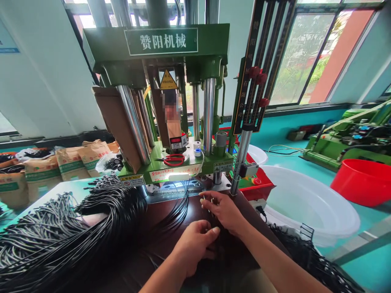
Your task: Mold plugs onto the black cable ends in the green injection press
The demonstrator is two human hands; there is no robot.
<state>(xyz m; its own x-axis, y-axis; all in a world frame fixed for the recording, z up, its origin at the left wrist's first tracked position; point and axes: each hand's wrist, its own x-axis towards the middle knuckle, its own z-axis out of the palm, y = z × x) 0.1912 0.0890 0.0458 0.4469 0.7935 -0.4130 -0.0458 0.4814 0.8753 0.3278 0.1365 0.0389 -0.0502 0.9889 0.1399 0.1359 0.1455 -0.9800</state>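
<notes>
My right hand [227,211] is over the dark tabletop in front of the green press. Its thumb and fingers are closed around a small, shiny metal piece [213,201], whose kind I cannot make out. Nearer to me, my left hand [197,242] has its fingers curled and its thumb pressed in; whatever it holds is hidden. To the left of the hands, several thin black cables [180,209] run from the lit mould area of the press [174,187] down onto the tabletop [165,252].
A large bundle of black cables [116,219] covers the table's left side. Red-handled pliers [174,159] lie on the press ledge. At right stand a red control box [259,189], a white tub [311,203], a red tub [363,183] and a heap of black moulded parts [314,260].
</notes>
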